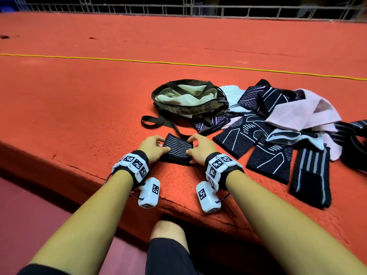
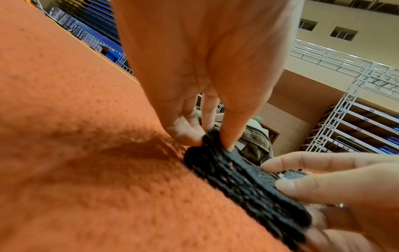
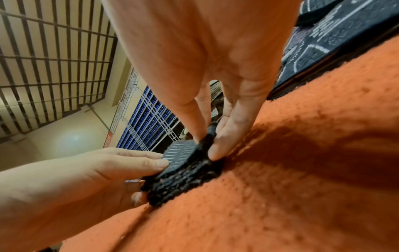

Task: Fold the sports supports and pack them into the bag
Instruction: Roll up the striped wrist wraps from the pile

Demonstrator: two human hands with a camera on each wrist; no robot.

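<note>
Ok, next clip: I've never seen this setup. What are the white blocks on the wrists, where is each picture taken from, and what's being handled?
No machine here: a person works bare-handed. The white blocks are wrist cameras with printed markers. The top picture comes from a head camera looking down; the other two look along each hand. The left hand and right hand pinch opposite ends of a folded black striped support on the orange surface. Behind it lies the open bag, unzipped, pale lining showing. To the right lies a pile of unfolded supports.
</note>
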